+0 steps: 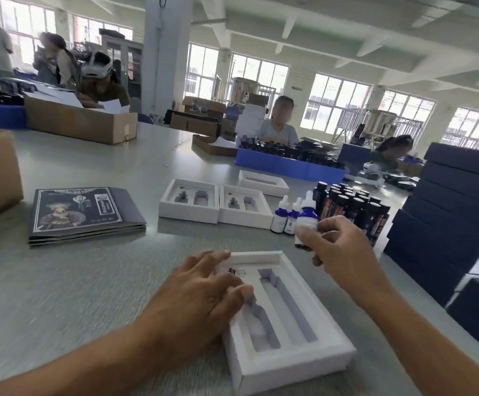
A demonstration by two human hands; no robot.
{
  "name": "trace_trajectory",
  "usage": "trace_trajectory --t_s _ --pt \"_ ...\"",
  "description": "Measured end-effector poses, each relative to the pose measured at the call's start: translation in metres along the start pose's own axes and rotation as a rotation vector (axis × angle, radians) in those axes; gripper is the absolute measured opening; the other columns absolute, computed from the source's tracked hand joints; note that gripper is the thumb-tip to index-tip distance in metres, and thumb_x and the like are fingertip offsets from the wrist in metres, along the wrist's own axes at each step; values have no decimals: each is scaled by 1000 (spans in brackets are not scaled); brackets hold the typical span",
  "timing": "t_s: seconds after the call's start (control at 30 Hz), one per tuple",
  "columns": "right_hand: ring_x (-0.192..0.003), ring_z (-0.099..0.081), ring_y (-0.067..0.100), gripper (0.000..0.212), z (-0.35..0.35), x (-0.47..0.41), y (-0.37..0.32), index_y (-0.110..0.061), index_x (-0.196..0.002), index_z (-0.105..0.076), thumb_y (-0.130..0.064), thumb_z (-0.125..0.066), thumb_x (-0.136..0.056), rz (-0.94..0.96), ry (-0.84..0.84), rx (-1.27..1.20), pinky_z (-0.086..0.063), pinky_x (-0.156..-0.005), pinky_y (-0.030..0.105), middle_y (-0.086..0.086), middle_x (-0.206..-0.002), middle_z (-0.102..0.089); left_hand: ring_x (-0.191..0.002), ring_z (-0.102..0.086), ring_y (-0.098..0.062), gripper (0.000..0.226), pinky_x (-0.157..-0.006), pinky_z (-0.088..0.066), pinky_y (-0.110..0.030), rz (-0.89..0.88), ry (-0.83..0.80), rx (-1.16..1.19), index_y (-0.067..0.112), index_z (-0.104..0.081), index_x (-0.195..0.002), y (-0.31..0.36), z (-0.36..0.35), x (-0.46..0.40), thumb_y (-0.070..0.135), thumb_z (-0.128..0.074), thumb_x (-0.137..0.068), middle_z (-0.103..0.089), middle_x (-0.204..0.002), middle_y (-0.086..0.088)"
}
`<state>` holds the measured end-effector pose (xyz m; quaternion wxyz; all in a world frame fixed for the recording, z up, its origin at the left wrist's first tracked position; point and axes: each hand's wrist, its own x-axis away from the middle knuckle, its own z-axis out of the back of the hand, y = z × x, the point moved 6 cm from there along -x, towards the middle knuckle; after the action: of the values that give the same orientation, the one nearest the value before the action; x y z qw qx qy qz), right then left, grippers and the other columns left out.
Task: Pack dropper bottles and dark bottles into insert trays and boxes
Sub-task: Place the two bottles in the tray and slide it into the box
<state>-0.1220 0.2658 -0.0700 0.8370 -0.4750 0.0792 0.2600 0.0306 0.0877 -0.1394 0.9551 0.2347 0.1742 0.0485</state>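
our right hand (344,247), right of centre in the frame, pinched a blue dropper bottle (307,221) upright, cap pointing up. our left hand (201,292) lay flat, fingers straight, on the left edge of the white insert tray (312,358) at lower centre. the tray's two slots ran lengthwise from the upper middle toward the lower right; the shaped left slot (258,327) sat below and left of the bottle. we judged the bottle's long axis had to tip flat along that slot. dark bottles (352,207) stood behind the right hand.
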Motion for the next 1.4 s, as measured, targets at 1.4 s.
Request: trace_trajectory --t_s 1.4 --pt "-93 -58 7 55 -2 123 -31 -26 -106 -68 -72 -51 -81 58 -322 705 -53 -81 35 -14 -111 -64 -124 -46 -10 55 -99 -43 -36 -148 90 -31 39 -62 -120 9 1 10 66 -24 -91 -44 -138 12"
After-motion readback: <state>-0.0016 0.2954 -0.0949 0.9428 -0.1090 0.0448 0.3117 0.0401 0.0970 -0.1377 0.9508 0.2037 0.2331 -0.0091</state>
